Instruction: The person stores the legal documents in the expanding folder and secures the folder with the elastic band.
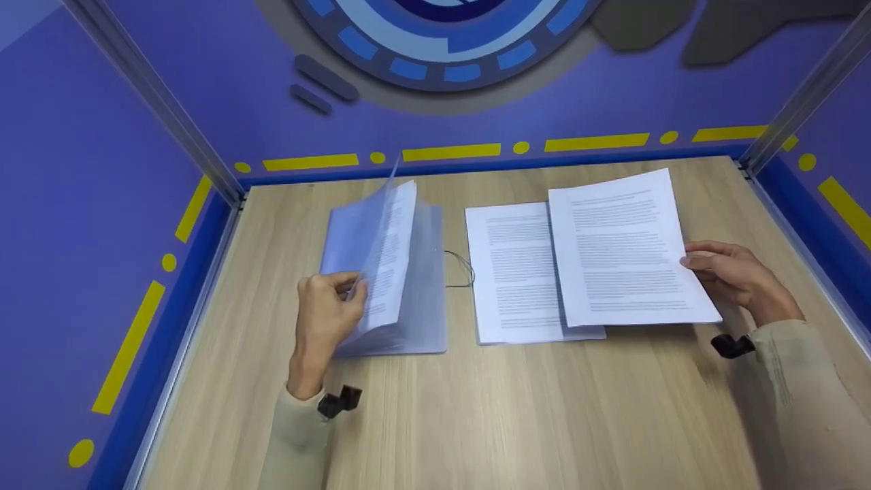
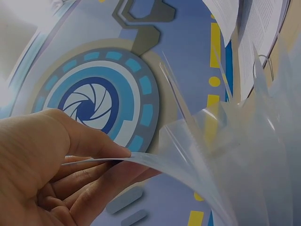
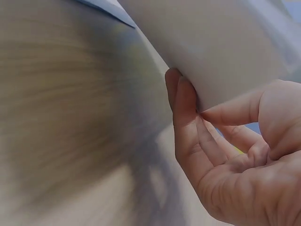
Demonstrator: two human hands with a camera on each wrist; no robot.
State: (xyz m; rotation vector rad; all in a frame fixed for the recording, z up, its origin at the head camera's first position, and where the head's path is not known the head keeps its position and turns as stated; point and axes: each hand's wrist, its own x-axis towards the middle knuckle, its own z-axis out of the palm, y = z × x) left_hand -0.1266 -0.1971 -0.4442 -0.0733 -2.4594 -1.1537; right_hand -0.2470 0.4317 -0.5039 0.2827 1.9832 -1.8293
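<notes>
At the left of the head view lies a clear-sleeved document folder (image 1: 425, 299) with a bluish cover. My left hand (image 1: 330, 306) pinches the edge of one of its plastic sleeves (image 1: 371, 235) between thumb and fingers, and the raised leaf stands up from the folder with a printed page (image 1: 398, 252) in it. In the left wrist view several more translucent sleeves (image 2: 263, 155) fan out beyond the fingers. On the right, my right hand (image 1: 738, 279) pinches the right edge of a printed sheet (image 1: 622, 252). That sheet is tilted and overlaps other printed paper (image 1: 514, 272) on the table.
A thin dark cord loop (image 1: 469, 267) lies between the folder and the papers. The wooden table (image 1: 435, 422) is bordered by a blue-purple back wall (image 1: 476, 126) and side walls with metal edging. Each sleeve cuff carries a small black device (image 1: 340, 401).
</notes>
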